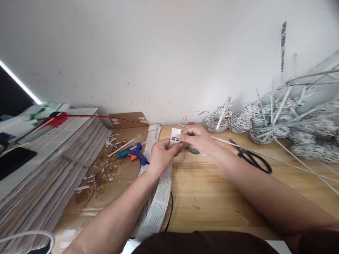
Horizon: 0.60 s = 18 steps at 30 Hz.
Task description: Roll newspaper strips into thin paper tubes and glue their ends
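Observation:
A long strip of newspaper (pixel 162 195) hangs from my hands toward the table's front edge, and its upper end, with bold black print, stands up between my fingers. My left hand (pixel 162 155) pinches the strip from the left with thumb and fingers. From the right, my right hand (pixel 194 141) is closed on the edge of the same upper end. A dark grey rounded object (pixel 194 150) lies partly hidden beneath my right hand; its kind is unclear. Another newspaper strip (pixel 153 133) lies on the table behind and under my left hand.
A blue glue gun (pixel 132 152) lies left on brown cardboard (pixel 106 190) with paper scraps. Newspapers are stacked (pixel 53 169) at far left, with a black phone (pixel 16 162) on top. Black-handled scissors (pixel 251 158) lie right, before several woven paper pieces (pixel 239 122). Paper rods stick out there.

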Available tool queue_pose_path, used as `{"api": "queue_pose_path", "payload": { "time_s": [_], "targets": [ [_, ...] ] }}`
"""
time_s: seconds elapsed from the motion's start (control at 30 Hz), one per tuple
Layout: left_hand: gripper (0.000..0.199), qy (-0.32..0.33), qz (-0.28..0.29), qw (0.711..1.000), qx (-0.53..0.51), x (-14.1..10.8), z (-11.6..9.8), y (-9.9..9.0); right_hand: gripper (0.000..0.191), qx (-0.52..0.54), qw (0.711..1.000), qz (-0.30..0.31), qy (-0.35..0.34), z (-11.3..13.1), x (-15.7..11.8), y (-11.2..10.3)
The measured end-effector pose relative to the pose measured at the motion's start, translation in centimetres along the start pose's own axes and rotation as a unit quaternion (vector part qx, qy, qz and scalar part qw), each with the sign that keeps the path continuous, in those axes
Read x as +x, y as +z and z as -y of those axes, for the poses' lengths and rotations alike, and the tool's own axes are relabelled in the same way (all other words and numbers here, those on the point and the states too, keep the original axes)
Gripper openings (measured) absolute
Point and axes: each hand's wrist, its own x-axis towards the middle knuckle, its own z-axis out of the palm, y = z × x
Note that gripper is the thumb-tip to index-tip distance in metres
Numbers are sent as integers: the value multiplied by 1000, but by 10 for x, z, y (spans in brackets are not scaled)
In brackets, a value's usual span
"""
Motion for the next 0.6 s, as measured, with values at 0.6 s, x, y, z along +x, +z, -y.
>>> {"api": "queue_pose_path", "payload": {
  "time_s": [0.6],
  "targets": [
    [32, -35, 15, 997, -67, 4, 1, -2, 27, -94, 995, -6, -43, -5, 4, -8]
  ]
}}
